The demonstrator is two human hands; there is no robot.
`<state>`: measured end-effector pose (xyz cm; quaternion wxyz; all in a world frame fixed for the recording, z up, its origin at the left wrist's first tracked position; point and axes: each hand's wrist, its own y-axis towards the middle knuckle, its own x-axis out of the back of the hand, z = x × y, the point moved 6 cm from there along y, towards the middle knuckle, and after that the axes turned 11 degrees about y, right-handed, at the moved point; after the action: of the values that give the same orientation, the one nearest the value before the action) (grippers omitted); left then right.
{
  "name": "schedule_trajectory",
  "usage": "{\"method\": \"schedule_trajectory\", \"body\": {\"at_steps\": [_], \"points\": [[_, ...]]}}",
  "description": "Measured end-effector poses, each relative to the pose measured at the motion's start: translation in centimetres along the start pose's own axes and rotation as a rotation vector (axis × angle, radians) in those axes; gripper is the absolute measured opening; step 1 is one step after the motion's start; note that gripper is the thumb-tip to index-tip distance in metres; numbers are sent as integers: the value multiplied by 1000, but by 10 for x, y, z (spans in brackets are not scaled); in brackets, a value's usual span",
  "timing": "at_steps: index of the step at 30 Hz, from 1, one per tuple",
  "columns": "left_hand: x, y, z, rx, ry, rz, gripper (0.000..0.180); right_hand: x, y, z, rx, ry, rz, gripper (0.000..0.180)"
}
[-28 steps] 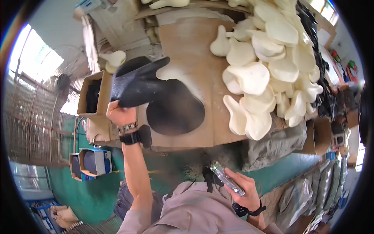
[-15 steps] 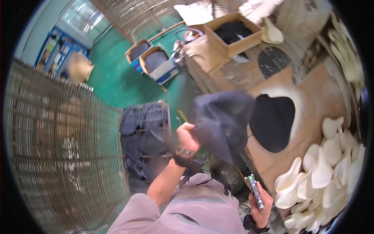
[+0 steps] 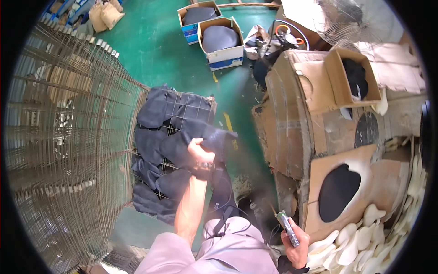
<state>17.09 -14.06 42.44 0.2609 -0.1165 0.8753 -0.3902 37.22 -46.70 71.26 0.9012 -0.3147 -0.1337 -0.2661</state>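
Note:
My left hand (image 3: 200, 150) is closed on the edge of a dark navy fabric piece (image 3: 219, 137), held over a wire rack. Several similar dark pieces (image 3: 153, 107) lie spread on that wire rack (image 3: 213, 106), overlapping in places. Low at the right, my right hand (image 3: 296, 244) grips a slim handheld tool (image 3: 288, 228) with a dark patterned body, a greenish end and a thin tip; its kind is unclear. Right of it, a flat black saddle-shaped piece (image 3: 338, 192) lies on a cardboard sheet (image 3: 319, 171), ringed by a whitish patch.
Cream saddle-shaped pads (image 3: 349, 242) are heaped at the lower right. A cardboard box (image 3: 378, 93) with dark pieces stands on the cardboard-covered bench (image 3: 285, 118). Two boxes (image 3: 223, 57) of dark pads sit on the green floor. Stacked wire racks (image 3: 82, 137) rise at left; a fan (image 3: 340, 23) stands far right.
My left hand has carried the dark fabric piece left, from beside the bench to over the wire rack. The view has turned left; my right hand still holds the tool.

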Motion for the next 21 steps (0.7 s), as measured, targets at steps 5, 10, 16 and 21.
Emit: {"method": "schedule_trajectory", "body": {"at_steps": [5,10,16,21], "points": [[-36,131,-42,22,-238,131,25,-72,70,22,-47,-108,81,44],[19,243,-67,-55,-358,31,29,-129,138,37,-149,-100,245,47],[100,378,-1,20,-407,-172,39,-185,190,-2,-347,-165,276,47],[227,444,10,-118,-370,-335,22,-215,214,5,-358,-200,383,43]]}}
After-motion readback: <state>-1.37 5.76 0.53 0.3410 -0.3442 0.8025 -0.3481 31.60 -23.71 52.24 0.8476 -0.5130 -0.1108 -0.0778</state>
